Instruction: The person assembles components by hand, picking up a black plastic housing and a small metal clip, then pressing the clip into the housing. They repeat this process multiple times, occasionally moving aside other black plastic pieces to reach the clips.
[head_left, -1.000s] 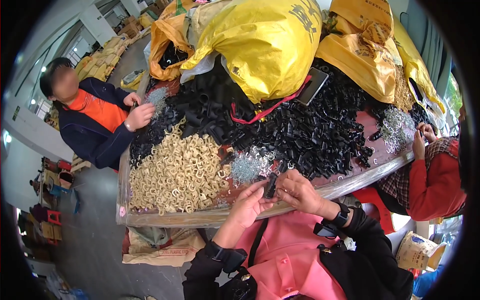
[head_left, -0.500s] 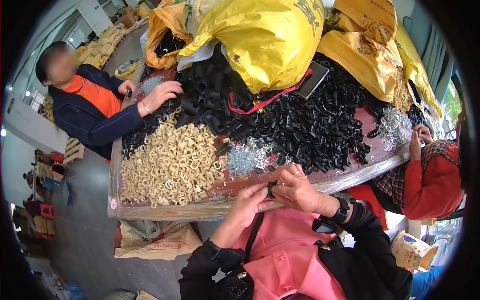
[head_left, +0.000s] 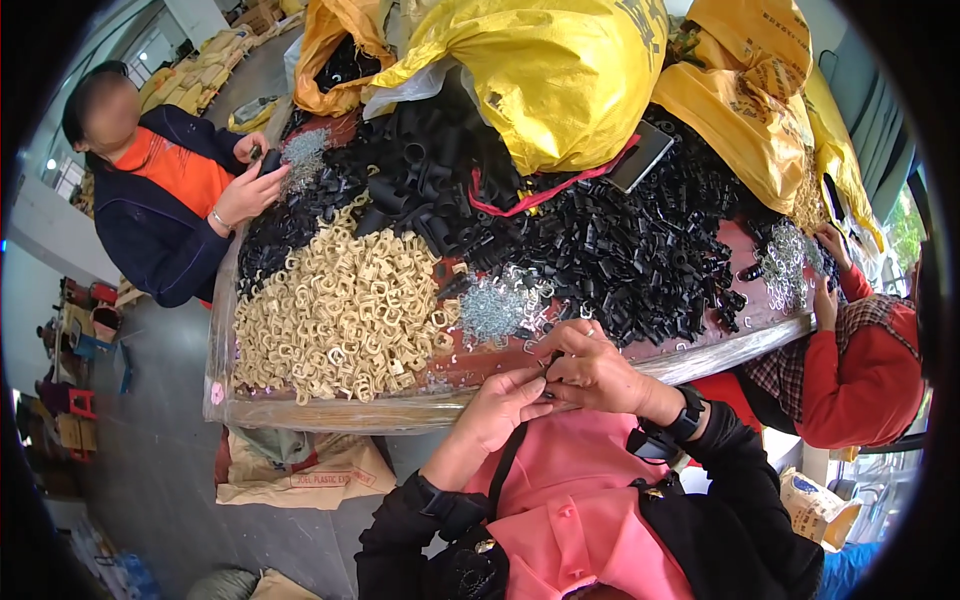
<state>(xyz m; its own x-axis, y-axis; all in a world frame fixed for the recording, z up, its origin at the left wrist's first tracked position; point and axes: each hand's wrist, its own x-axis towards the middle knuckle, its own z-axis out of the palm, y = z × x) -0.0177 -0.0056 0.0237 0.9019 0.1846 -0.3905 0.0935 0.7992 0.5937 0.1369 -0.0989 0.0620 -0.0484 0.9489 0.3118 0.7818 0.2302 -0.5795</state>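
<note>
The left hand (head_left: 494,410) and right hand (head_left: 600,376) pinch a black part (head_left: 547,395) (mostly hidden) between their fingertips.

So the black piece (head_left: 548,394) that was easy to spot between the left hand (head_left: 497,408) and right hand (head_left: 602,378) a second ago is now mostly hidden by fingers. Left co-worker's braceleted hand (head_left: 243,200) is back from the black parts (head_left: 410,180), close to their other hand (head_left: 249,148). Far right, the red-sleeved co-worker's hands (head_left: 826,306) are now apart, one farther out.
</note>
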